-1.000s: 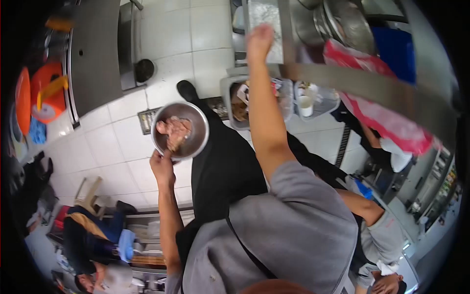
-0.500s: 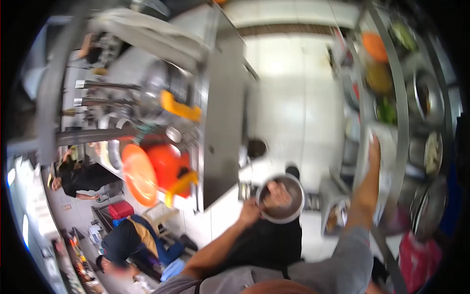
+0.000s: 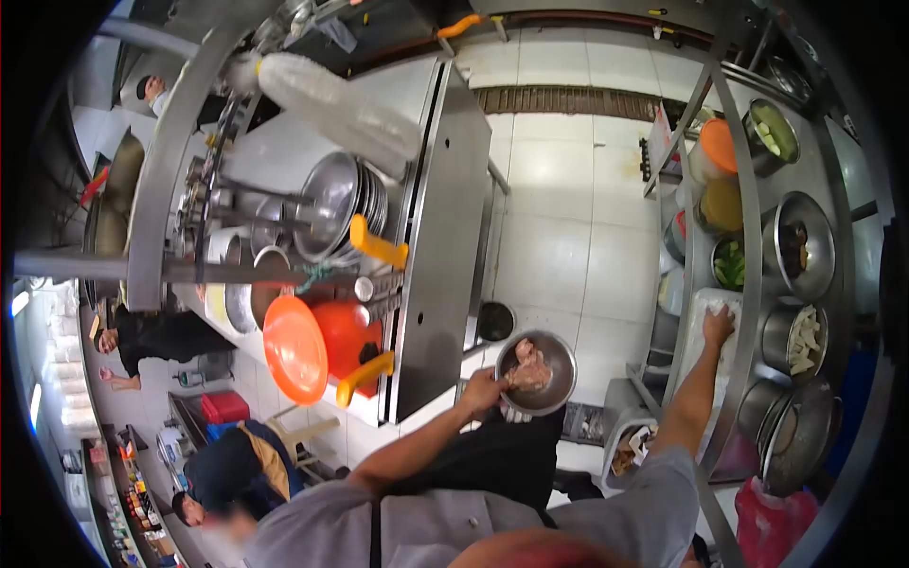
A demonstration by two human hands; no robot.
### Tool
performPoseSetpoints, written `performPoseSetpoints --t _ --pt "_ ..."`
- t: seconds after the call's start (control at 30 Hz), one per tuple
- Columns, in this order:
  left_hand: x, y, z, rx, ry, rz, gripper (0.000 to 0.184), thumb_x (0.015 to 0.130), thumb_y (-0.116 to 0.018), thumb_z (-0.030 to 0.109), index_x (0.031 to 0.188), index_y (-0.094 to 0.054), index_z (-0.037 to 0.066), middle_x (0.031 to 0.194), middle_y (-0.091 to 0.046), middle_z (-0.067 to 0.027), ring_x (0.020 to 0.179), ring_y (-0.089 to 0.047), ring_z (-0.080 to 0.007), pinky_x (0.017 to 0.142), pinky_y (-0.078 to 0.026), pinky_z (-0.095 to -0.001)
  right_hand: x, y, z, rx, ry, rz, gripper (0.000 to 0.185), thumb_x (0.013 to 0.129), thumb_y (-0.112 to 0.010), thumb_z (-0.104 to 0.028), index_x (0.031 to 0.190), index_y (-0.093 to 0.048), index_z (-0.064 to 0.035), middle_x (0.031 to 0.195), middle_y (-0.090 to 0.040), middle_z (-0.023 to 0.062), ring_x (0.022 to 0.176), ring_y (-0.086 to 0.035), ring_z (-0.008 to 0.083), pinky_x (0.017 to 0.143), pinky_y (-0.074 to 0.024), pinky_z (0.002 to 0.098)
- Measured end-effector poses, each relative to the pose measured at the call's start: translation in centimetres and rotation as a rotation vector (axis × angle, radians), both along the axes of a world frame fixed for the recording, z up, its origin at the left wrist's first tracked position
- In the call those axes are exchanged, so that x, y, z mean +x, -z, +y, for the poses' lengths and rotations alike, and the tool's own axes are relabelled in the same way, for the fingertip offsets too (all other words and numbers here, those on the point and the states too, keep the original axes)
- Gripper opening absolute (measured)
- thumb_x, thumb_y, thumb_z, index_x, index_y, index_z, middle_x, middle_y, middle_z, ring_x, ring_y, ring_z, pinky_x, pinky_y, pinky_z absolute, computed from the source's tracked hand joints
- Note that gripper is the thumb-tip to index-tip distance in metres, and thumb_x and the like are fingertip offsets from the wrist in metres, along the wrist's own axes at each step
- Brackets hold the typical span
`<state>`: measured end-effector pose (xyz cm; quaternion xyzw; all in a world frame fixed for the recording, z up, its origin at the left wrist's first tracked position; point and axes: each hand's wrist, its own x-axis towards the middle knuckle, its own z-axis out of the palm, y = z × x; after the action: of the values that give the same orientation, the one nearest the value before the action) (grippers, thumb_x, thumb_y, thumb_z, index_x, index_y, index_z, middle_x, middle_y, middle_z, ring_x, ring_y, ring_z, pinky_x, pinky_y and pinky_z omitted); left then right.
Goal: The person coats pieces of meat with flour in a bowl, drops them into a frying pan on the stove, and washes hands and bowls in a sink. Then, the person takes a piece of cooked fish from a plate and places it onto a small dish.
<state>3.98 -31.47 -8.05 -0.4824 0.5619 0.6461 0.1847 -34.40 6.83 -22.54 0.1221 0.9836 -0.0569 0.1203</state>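
My left hand [image 3: 483,390] is closed on the rim of a round metal bowl [image 3: 568,364], held out in front of my body. Pieces of pale pink raw meat [image 3: 530,367] lie inside the bowl. My right arm stretches out to the shelf rack on the right. There my right hand [image 3: 719,325] is at a white, shallow container [image 3: 708,303]. Its fingers point down and are mostly hidden, so I cannot make out whether they grip anything.
Shelves on the right hold a bowl of dark pieces [image 3: 793,241], a pot of pale strips [image 3: 800,341] and green vegetables [image 3: 729,263]. A bin [image 3: 630,435] stands below. At left are a steel counter [image 3: 440,256] and orange basins [image 3: 295,350]. Two people [image 3: 161,346] [image 3: 232,464] are at lower left.
My right hand has come down from a raised, outstretched position to the white container. The bowl in my left hand has shifted slightly left, and the view has steadied.
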Motion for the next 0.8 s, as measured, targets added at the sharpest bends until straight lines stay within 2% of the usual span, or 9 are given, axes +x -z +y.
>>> performPoseSetpoints --t 0.2,0.27,0.43,0.5,0.57,0.6,0.63,0.7,0.8 --pt "-4.4 -1.0 1.5 -0.014 -0.016 0.007 0.019 0.085 -0.061 0.011 0.099 -0.064 -0.001 0.082 -0.067 -0.0090 0.068 -0.065 -0.0158 0.057 -0.058 -0.0292 -2.6 11.6 1.6 -0.633 0.075 0.080 0.064 0.086 -0.062 -0.032 0.137 -0.042 0.0006 0.141 -0.042 0.0221 0.130 -0.040 0.0353 0.109 -0.0302 0.0402" --pt "-5.6 0.0 2.4 -0.014 -0.085 0.043 0.019 0.085 -0.060 0.010 0.100 -0.063 -0.002 0.082 -0.066 -0.0085 0.067 -0.065 -0.0161 0.055 -0.057 -0.0291 -1.6 7.4 -0.8 -0.855 0.296 0.006 0.054 0.089 -0.057 -0.025 0.135 -0.044 0.0027 0.137 -0.048 0.0186 0.126 -0.046 0.0302 0.106 -0.0334 0.0366" --pt "-10.2 2.4 3.4 -0.071 0.026 0.042 0.019 0.082 -0.064 0.011 0.095 -0.064 -0.003 0.080 -0.065 -0.0090 0.062 -0.063 -0.0158 0.050 -0.056 -0.0283 -1.2 6.6 0.1 -1.103 0.306 -0.050 0.053 0.089 -0.057 -0.024 0.132 -0.045 0.0042 0.135 -0.048 0.0177 0.120 -0.050 0.0315 0.102 -0.0371 0.0370" --pt "-12.1 1.6 3.6 -0.064 0.001 0.064 0.018 0.080 -0.065 0.011 0.092 -0.065 -0.002 0.078 -0.064 -0.0088 0.062 -0.063 -0.0142 0.047 -0.053 -0.0262 -0.4 4.4 0.2 -1.240 0.766 0.014 0.055 0.086 -0.060 -0.027 0.131 -0.046 0.0021 0.131 -0.052 0.0160 0.117 -0.051 0.0318 0.102 -0.0384 0.0401" --pt "-13.3 3.7 2.9 -0.046 0.081 0.098 0.027 0.076 -0.066 0.011 0.099 -0.065 -0.003 0.081 -0.067 -0.0152 0.071 -0.067 -0.0232 0.059 -0.057 -0.0378 -0.7 6.7 1.1 -1.275 0.778 0.059 0.054 0.086 -0.060 -0.027 0.130 -0.047 0.0014 0.129 -0.053 0.0158 0.116 -0.052 0.0315 0.100 -0.0398 0.0405" --pt "-13.1 7.6 2.7 -0.594 0.343 0.096 0.030 0.072 -0.069 0.016 0.097 -0.067 0.000 0.087 -0.067 -0.0198 0.082 -0.066 -0.0299 0.077 -0.053 -0.0445 -0.6 6.9 1.1 -1.326 0.749 0.098 0.054 0.085 -0.061 -0.028 0.129 -0.048 0.0006 0.127 -0.054 0.0156 0.114 -0.053 0.0312 0.099 -0.0412 0.0409" --pt "-13.9 8.5 2.0 -0.643 0.426 0.119 0.026 0.074 -0.068 0.014 0.096 -0.066 0.000 0.085 -0.067 -0.0179 0.079 -0.065 -0.0282 0.073 -0.053 -0.0424 -0.6 6.8 1.2 -1.378 0.725 0.120 0.053 0.085 -0.062 -0.028 0.128 -0.049 -0.0001 0.125 -0.056 0.0154 0.113 -0.055 0.0310 0.098 -0.0425 0.0413" --pt "-16.5 7.8 -0.1 -0.467 0.407 0.142 0.019 0.078 -0.065 0.011 0.093 -0.065 0.000 0.082 -0.065 -0.0141 0.072 -0.064 -0.0248 0.065 -0.054 -0.0383 0.8 6.1 2.0 -1.488 0.798 0.154 0.052 0.084 -0.063 -0.029 0.126 -0.051 -0.0016 0.121 -0.058 0.0149 0.110 -0.057 0.0305 0.095 -0.0453 0.0421" --pt "-20.3 6.9 1.6 -0.098 0.114 0.110 0.008 0.084 -0.061 0.007 0.089 -0.062 0.000 0.076 -0.063 -0.0083 0.061 -0.063 -0.0197 0.052 -0.055 -0.0322 2.3 1.9 0.4 -1.846 1.000 0.267 0.050 0.082 -0.065 -0.030 0.123 -0.054 -0.0038 0.115 -0.062 0.0143 0.106 -0.060 0.0297 0.091 -0.0494 0.0433"
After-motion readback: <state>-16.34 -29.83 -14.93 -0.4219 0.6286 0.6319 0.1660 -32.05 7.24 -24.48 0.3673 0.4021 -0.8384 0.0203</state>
